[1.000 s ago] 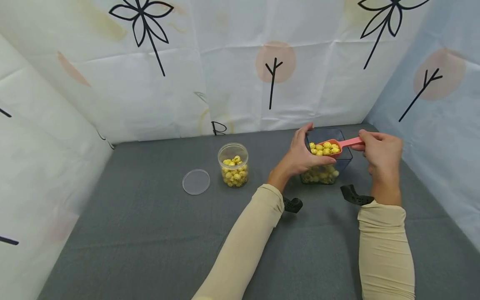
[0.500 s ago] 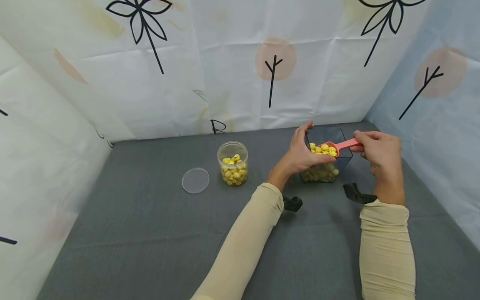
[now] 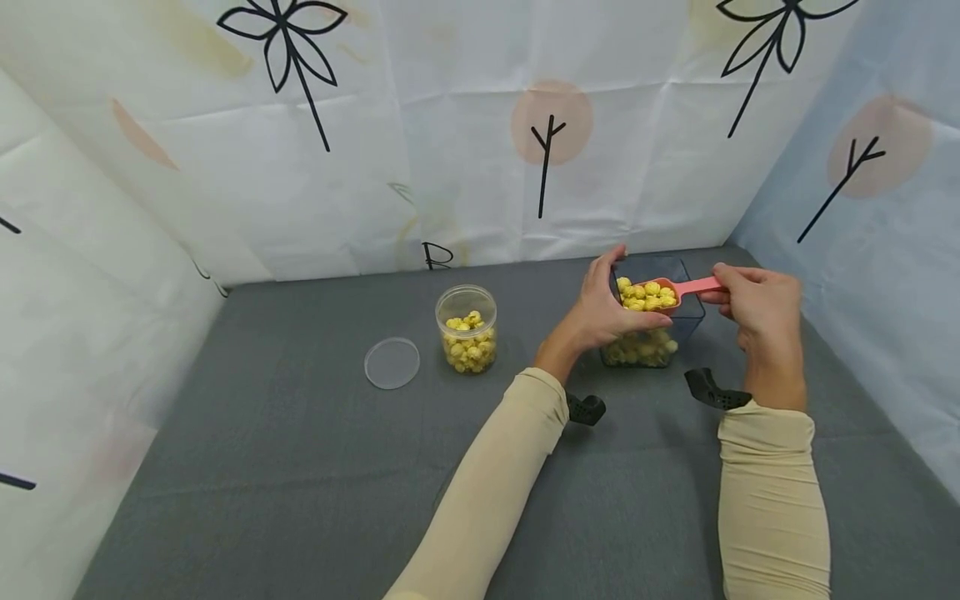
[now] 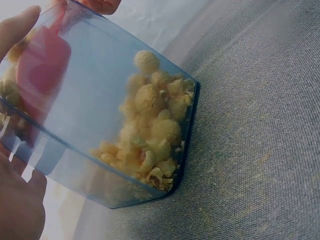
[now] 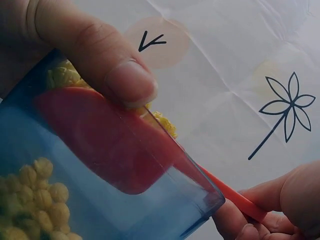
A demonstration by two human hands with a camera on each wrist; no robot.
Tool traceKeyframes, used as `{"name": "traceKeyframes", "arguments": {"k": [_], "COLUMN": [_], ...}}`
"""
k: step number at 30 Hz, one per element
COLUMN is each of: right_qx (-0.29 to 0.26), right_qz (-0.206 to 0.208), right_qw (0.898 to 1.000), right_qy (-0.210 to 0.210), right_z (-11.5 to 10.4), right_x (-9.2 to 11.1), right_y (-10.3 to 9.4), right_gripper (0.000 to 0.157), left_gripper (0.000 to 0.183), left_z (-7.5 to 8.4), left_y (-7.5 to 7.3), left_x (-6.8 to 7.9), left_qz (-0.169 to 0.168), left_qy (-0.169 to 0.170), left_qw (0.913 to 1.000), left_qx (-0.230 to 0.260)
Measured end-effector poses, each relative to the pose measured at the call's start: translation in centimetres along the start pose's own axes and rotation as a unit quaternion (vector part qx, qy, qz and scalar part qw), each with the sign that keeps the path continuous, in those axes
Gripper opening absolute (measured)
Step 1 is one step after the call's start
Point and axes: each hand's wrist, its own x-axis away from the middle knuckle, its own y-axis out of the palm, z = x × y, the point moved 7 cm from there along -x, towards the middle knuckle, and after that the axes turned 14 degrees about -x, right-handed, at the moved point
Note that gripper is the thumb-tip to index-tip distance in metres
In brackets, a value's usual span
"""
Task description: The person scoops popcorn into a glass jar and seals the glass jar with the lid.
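Observation:
A clear bluish plastic container (image 3: 647,268) stands at the right of the table, with yellow popcorn (image 4: 150,125) heaped in its lower part. My left hand (image 3: 598,310) grips it near the rim, thumb across the front and fingers around the far side. Between thumb and fingers of my right hand (image 3: 763,315) is the handle of a pink scoop (image 3: 701,284). The scoop's bowl lies inside the container's mouth, high above the heap, and is full of popcorn. In the right wrist view the left thumb (image 5: 130,82) overlaps the rim beside the scoop bowl (image 5: 110,140).
Left of the container stands a round clear jar (image 3: 467,310), partly filled with popcorn and uncovered. A clear round lid (image 3: 392,364) lies flat beside it on the grey cloth (image 3: 300,467). Printed fabric walls (image 3: 465,125) rise behind and at both sides.
The loaded scoop dipped slightly half a second ago and now sits a little higher again. My right hand has shifted slightly left since a second ago; my left hand keeps its hold.

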Motion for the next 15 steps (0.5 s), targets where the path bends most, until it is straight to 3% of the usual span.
{"name": "traceKeyframes", "arguments": {"k": [3,7,15], "right_qx": [-0.014,-0.001,-0.043], "right_qz": [0.01,0.018,0.031], "right_qw": [1.0,1.0,0.998], "right_qy": [0.005,0.013,0.025], "right_z": [0.17,0.22,0.24], "right_x": [-0.09,-0.25,-0.34], "right_y": [-0.2,-0.4,-0.97], "right_gripper": [0.026,0.025,0.018], "left_gripper": [0.114,0.115,0.113], "left_z": [-0.05,-0.05,-0.08], "left_y": [0.03,0.08,0.04], "left_x": [0.05,0.05,-0.06], "left_qz": [0.0,-0.001,-0.005], "left_qy": [-0.001,0.001,-0.005], "left_qw": [1.0,1.0,1.0], "left_qx": [0.0,0.0,-0.002]}}
